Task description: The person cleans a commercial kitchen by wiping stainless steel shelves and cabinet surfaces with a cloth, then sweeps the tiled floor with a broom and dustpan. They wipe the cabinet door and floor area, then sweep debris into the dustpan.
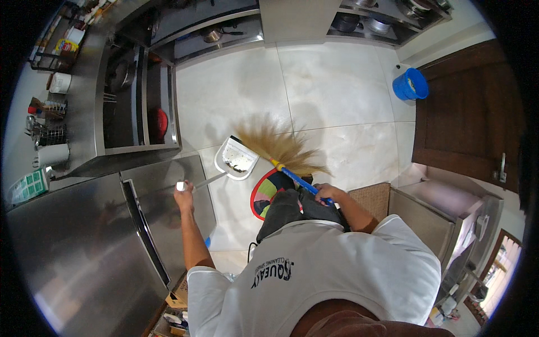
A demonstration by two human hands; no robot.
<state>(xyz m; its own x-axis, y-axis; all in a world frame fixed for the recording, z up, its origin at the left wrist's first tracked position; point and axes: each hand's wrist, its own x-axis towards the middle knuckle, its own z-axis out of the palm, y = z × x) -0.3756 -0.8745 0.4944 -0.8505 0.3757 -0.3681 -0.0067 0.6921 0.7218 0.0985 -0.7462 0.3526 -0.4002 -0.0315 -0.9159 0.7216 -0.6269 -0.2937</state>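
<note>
My left hand grips the top of a long metal handle that runs down to a white dustpan resting on the pale tiled floor. Some dark dirt lies inside the pan. My right hand holds the blue handle of a straw broom, whose fanned bristles touch the floor right beside the dustpan's mouth. Under me lies a colourful round mat, partly hidden by my dark trousers.
A steel refrigerator stands at my left, with a steel counter and sink beyond it. Steel shelves with pots line the far wall. A blue bucket sits near a brown wooden door. A woven mat lies at right.
</note>
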